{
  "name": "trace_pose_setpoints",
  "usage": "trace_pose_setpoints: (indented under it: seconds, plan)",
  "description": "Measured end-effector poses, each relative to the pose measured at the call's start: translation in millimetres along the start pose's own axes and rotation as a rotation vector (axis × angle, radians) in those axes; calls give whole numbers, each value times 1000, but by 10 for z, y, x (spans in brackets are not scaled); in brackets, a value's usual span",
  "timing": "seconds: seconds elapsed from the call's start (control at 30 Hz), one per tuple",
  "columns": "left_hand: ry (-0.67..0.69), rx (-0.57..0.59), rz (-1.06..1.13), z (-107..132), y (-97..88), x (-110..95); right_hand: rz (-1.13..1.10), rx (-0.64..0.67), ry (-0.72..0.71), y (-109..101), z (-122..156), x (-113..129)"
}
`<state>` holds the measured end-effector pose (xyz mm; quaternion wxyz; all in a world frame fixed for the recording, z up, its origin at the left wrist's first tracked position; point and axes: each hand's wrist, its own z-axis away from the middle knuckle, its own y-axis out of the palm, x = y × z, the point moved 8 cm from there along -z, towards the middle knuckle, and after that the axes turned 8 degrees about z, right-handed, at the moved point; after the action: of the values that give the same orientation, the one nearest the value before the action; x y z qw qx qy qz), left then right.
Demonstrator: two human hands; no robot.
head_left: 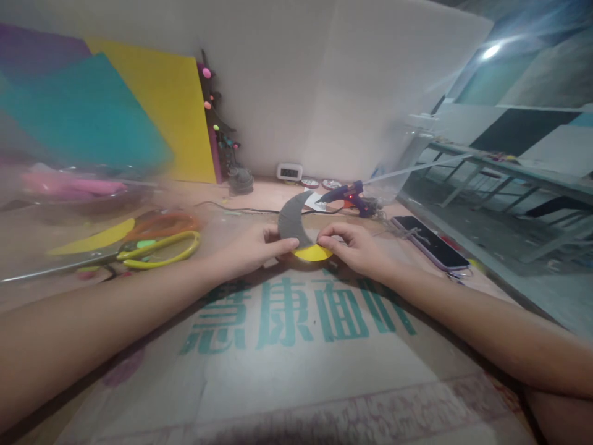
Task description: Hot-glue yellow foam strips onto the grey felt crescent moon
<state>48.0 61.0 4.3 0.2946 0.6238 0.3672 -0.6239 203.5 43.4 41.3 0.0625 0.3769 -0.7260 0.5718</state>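
Note:
A grey crescent-shaped cutout [291, 217] stands tilted up over a yellow piece [314, 253] on the cardboard sheet [296, 364]. My left hand [252, 247] pinches the crescent's lower left edge between thumb and fingers. My right hand [354, 246] is closed on the right side, its fingers pressing where the grey and yellow pieces meet. Both forearms reach in from the bottom corners.
Yellow-handled scissors [160, 247] and orange-handled scissors [162, 224] lie at the left beside a yellow offcut [92, 240]. A purple glue gun [347, 196] rests behind the hands, a phone [430, 242] at the right. Coloured sheets [139, 111] lean on the wall.

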Motion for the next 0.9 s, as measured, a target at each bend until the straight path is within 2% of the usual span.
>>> trace_pose_setpoints:
  seconds: [0.23, 0.47, 0.53, 0.63, 0.7, 0.9]
  plan:
    - [-57, 45, -2, 24, 18, 31, -8, -41, 0, -36, 23, 30]
    - [-55, 51, -1, -2, 12, 73, 77, 54, -104, 55, -7, 33]
    - [-45, 32, 22, -22, -4, 93, 67, -26, -73, -11, -22, -18]
    - [-38, -13, 49, -37, -39, 117, 18, -236, -16, -190, -12, -85]
    - [-35, -26, 73, -37, -48, 122, 18, -283, -43, -235, -3, -64]
    - [-34, -19, 85, -28, -34, 90, 104, -38, -241, -25, 0, 160]
